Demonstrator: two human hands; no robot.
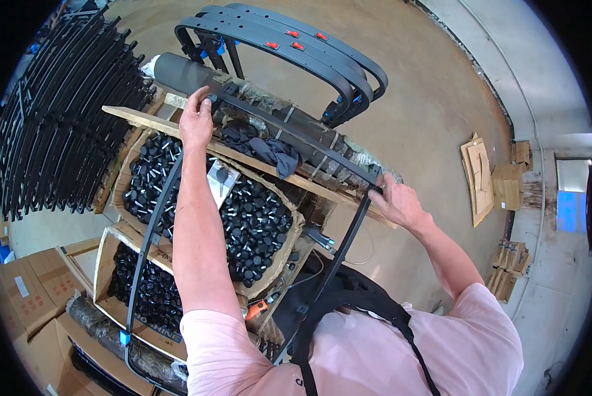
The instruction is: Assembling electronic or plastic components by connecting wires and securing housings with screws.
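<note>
A long black metal frame (296, 135), bent into a wide U, lies across a wooden plank (177, 129) on the workbench. The left hand (195, 122) grips one corner with fingers curled over the bar; the right hand (396, 201) pinches the opposite corner, fingertips closed on it. It looks stiff, fairly light and awkwardly long, so holding both bends seems the steady way. Below, open cardboard boxes (121, 181) brim with small black caps (256, 221). A dark cloth (263, 148) lies on the plank.
</note>
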